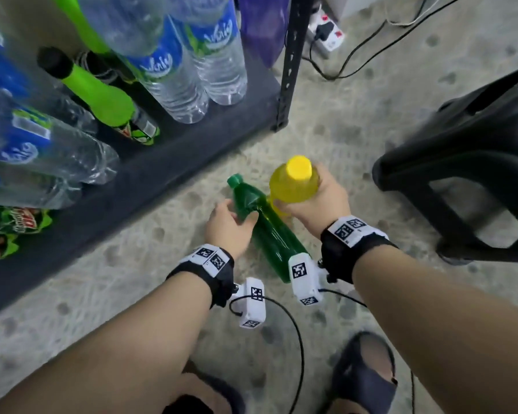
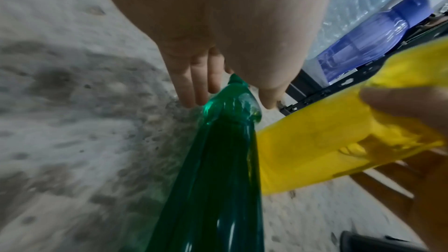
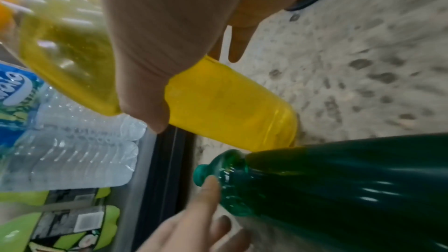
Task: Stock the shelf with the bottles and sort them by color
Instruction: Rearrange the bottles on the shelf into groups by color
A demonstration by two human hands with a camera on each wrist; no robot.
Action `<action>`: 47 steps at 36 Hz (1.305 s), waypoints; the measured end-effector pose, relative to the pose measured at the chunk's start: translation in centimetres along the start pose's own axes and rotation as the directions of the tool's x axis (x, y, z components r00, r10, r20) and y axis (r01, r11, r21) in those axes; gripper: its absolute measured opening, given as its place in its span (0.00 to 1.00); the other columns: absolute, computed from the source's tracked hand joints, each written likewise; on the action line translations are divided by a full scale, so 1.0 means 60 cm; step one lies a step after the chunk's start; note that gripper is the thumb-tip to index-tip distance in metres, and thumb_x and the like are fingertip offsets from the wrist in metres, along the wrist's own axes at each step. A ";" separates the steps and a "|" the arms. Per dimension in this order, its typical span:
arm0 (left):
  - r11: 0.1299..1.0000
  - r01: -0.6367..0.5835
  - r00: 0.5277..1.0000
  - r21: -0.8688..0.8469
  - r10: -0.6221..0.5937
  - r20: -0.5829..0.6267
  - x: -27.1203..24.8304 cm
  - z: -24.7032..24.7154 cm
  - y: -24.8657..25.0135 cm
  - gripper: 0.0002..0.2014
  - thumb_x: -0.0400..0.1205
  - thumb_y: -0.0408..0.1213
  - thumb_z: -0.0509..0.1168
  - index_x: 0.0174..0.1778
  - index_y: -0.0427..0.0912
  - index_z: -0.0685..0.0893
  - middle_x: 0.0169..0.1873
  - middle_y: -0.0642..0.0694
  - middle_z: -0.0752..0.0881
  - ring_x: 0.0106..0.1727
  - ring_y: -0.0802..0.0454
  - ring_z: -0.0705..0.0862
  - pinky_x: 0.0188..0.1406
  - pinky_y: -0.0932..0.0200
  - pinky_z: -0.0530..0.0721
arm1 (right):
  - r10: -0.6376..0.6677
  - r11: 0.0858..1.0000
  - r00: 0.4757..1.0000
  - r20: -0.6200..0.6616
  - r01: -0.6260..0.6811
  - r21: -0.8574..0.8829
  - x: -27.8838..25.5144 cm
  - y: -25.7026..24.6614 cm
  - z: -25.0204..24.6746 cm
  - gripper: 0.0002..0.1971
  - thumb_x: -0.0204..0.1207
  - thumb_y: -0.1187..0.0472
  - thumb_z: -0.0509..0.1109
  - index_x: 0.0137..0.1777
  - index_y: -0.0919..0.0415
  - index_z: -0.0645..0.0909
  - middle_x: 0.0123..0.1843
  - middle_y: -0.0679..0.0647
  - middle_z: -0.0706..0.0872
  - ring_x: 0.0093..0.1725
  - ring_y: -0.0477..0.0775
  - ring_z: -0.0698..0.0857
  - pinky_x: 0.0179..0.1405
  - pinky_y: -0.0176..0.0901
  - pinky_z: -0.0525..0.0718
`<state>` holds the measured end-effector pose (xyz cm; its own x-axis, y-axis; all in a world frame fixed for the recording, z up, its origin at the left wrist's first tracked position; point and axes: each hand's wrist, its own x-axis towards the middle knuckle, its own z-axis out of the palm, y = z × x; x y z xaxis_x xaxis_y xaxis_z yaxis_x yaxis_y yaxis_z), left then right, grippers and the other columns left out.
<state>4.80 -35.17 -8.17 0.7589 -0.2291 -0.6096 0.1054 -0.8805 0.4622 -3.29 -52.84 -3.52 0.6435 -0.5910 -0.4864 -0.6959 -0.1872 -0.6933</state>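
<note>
A dark green bottle [image 1: 269, 237] [image 2: 218, 179] [image 3: 339, 189] lies on the concrete floor, its cap pointing at the shelf [image 1: 162, 174]. My left hand [image 1: 237, 215] [image 2: 230, 102] [image 3: 206, 208] straddles its shoulder, straight fingers on one side and thumb on the other, touching it. Just right of it, a yellow bottle [image 1: 293, 186] [image 2: 339, 131] [image 3: 230, 112] with a yellow cap stands upright, its base close to the floor; whether it touches is unclear. My right hand [image 1: 299, 189] [image 3: 196, 83] grips its middle.
The dark shelf holds clear water bottles [image 1: 174, 85] with blue labels, light green soda bottles [image 1: 102, 97] and a purple bottle [image 1: 263, 25] [image 2: 363, 35]. A black plastic stool [image 1: 467, 162] stands at the right. A power strip [image 1: 326, 34] and cables lie behind.
</note>
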 end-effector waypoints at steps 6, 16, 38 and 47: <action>0.998 0.051 0.996 0.038 -0.048 -0.075 0.067 0.030 0.017 0.45 0.66 0.78 0.66 0.69 0.49 0.74 0.63 0.46 0.87 0.61 0.41 0.86 0.61 0.44 0.86 | -0.048 0.984 0.999 -0.025 0.051 0.169 0.073 -0.009 0.020 0.32 0.54 0.46 0.85 0.60 0.42 0.80 0.51 0.41 0.89 0.53 0.49 0.88 0.56 0.52 0.88; 0.994 0.108 0.994 0.030 -0.107 -0.029 0.087 0.054 0.037 0.54 0.58 0.86 0.56 0.70 0.48 0.76 0.58 0.42 0.88 0.56 0.37 0.87 0.58 0.42 0.86 | -0.139 0.946 0.985 -0.098 0.161 0.283 0.101 0.005 0.015 0.28 0.50 0.51 0.84 0.52 0.48 0.80 0.47 0.47 0.91 0.50 0.51 0.90 0.54 0.58 0.88; 0.993 -0.104 0.994 -0.048 0.102 -0.047 -0.197 -0.139 0.157 0.35 0.70 0.53 0.81 0.61 0.49 0.65 0.48 0.50 0.81 0.48 0.50 0.81 0.47 0.59 0.78 | -0.042 0.973 0.997 -0.063 0.055 0.223 -0.136 -0.114 -0.183 0.27 0.51 0.48 0.85 0.49 0.48 0.80 0.43 0.43 0.89 0.46 0.47 0.89 0.52 0.53 0.88; 0.974 -0.218 0.971 -0.061 0.210 -0.115 -0.399 -0.385 0.294 0.34 0.66 0.52 0.83 0.56 0.48 0.67 0.43 0.53 0.83 0.49 0.44 0.85 0.48 0.53 0.80 | -0.164 0.985 0.985 0.047 0.161 0.068 -0.282 -0.330 -0.342 0.33 0.54 0.48 0.89 0.55 0.54 0.77 0.47 0.49 0.88 0.50 0.54 0.86 0.50 0.47 0.84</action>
<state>3.33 -35.64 29.42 0.8331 -0.3594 -0.4205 -0.0235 -0.7825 0.6222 -6.94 -55.21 29.36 0.7633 -0.5148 -0.3904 -0.5602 -0.2263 -0.7969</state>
